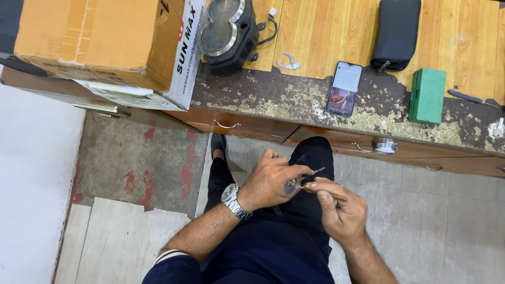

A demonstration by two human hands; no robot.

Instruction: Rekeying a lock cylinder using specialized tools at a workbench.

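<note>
Left hand (271, 181), wristwatch (234, 200) at wrist: fingers clenched on small round metal part (290, 186), held above lap. Right hand (339, 210): fingers pinching thin wooden-handled tool (329, 194), tip touching the part. Beyond, worn wooden bench (294, 97): phone (344, 88), green box (427, 95), black pouch (396, 32), instrument cluster (227, 32), cardboard box (105, 44).

This looks like a small repair workshop. A worn wooden bench (294, 100) with drawers has its front edge stripped and crusted with old glue or paint, and on it lie a motorcycle gauge cluster (227, 32), a cardboard box (105, 42), a green case (427, 95), a black pouch (395, 32) and a phone (344, 88). The concrete floor (137, 168) is stained and patched with red paint.
</note>
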